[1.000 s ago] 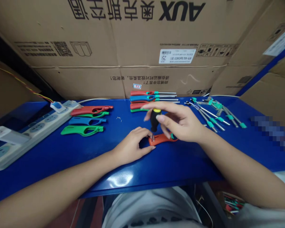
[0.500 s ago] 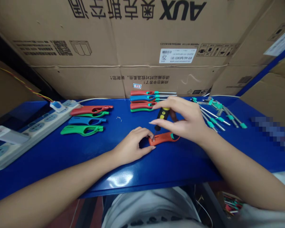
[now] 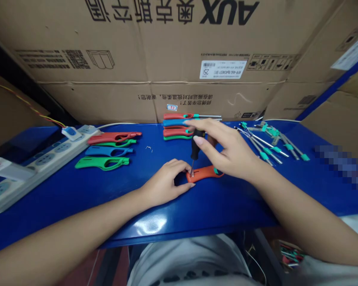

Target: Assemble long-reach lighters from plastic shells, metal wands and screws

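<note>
An orange-red plastic lighter shell [image 3: 205, 173] lies on the blue table [image 3: 77, 190] in front of me. My left hand [image 3: 164, 184] pinches its left end and holds it down. My right hand [image 3: 223, 151] grips a small black-handled screwdriver [image 3: 194, 151], upright, its tip set into the shell's left end beside my left fingertips.
Red, green and blue shell halves [image 3: 107, 151] lie at the left. Assembled lighters [image 3: 179, 126] are stacked at the back. Metal tubes with teal fittings [image 3: 268, 145] lie at the right. A white power strip [image 3: 26, 167] runs along the left edge. Cardboard boxes [image 3: 167, 59] stand behind.
The right hand has turned on the screwdriver: the handle was tilted to the right half a second ago and stands nearly upright now. Left hand and shell have stayed put.
</note>
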The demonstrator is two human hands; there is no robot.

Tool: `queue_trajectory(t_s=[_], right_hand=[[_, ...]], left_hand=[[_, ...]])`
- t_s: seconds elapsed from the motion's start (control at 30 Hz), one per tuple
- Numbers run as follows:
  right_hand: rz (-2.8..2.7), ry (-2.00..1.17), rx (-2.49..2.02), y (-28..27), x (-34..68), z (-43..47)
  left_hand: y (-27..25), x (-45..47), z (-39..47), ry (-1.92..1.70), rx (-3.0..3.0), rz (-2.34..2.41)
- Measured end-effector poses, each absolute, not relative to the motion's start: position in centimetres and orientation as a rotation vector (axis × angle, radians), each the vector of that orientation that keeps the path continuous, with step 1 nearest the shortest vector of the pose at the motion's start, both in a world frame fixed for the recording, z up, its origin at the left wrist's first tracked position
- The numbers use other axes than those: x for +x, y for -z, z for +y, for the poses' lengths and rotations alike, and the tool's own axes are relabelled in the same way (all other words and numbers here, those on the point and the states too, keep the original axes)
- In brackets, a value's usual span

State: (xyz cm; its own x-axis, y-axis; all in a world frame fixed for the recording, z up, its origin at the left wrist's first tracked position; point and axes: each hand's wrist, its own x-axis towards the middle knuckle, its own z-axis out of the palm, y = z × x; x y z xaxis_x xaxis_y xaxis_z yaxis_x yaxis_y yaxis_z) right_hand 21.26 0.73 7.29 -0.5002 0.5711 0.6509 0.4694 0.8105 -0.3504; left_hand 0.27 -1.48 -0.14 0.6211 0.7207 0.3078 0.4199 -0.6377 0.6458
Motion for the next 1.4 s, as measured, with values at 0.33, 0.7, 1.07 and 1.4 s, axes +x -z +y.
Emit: queue_trajectory(t_s=[0.33, 0.7, 1.07, 1.4], right_hand=[[-2.179, -0.059, -0.723, -6.85, 20.74, 0.36], [-2.128, -0.010, -0.673, -6.49, 20.52, 0.22], [-2.200, 0.049, -0.595, -7.18, 21.23, 0.16], [-2.097, 0.088, -0.580, -6.89, 20.84, -0.07]], left_hand=[[0.44, 0.24, -1.46, -0.776, 2.336, 0.921], [0.61, 0.23, -1.42, -0.778, 2.365, 0.913], [0.61, 0.27, -1.61, -0.808, 2.344, 0.958], [0.65, 0.28, -1.59, -0.824, 2.359, 0.932]])
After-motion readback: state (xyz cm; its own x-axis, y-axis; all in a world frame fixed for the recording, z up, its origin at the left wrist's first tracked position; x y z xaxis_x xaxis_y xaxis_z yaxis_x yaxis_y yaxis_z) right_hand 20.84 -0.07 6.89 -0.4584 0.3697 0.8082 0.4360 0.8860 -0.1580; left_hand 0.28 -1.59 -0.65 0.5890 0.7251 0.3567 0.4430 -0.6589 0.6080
